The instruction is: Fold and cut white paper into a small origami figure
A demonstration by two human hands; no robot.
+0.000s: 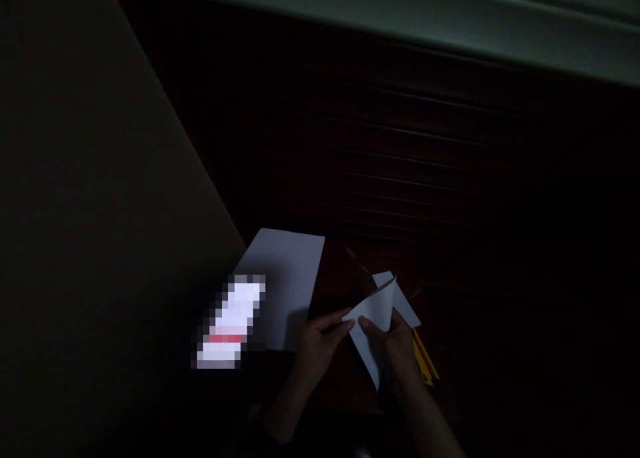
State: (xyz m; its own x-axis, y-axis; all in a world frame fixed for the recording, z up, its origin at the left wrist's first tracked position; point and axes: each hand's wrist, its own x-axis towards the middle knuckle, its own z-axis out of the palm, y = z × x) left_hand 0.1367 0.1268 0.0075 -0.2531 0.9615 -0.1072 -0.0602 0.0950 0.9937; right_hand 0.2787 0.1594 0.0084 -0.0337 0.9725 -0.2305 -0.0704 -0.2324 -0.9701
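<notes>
The worktop [345, 395] is largely lost in darkness. A large sheet [287, 285] lies left, partly hidden by a pixelated bright panel [230, 321], content unreadable. Right of the sheet, the left hand [314, 351] and right hand [397, 351] both grip the bent paper [373, 309]. Behind it, partly covered: a small paper [407, 306]. The right hand partly obscures a yellow tool [423, 359].

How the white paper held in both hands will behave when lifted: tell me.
Probably floppy: the white paper bends between the left hand and the right hand. Likely light for its size, since its edges look thin. It may crease easily, given how sharply it turns over.
</notes>
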